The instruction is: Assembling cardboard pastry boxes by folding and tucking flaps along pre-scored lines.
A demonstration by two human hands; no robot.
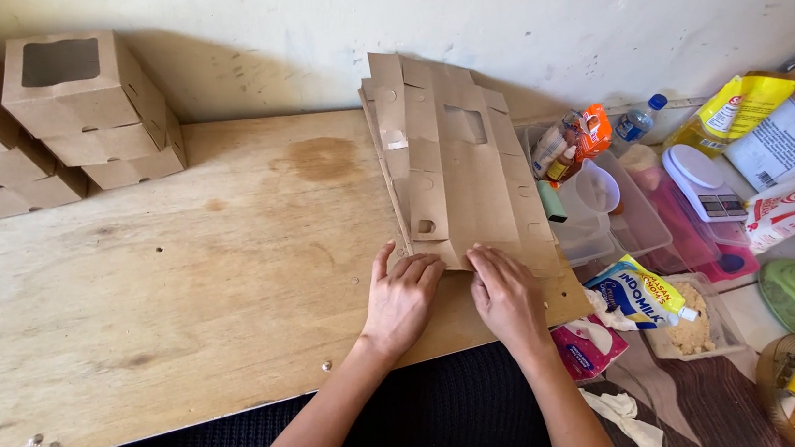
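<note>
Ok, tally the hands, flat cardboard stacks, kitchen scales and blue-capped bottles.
Hands: 2, left hand and right hand
Flat cardboard stack: 1
Kitchen scale: 1
Blue-capped bottle: 1
Total: 5

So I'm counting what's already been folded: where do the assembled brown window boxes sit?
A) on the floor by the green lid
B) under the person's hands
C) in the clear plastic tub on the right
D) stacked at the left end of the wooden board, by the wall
D: the assembled window boxes are piled at the left end of the wooden board, while the left hand and right hand rest on the flat cardboard blanks.
</note>
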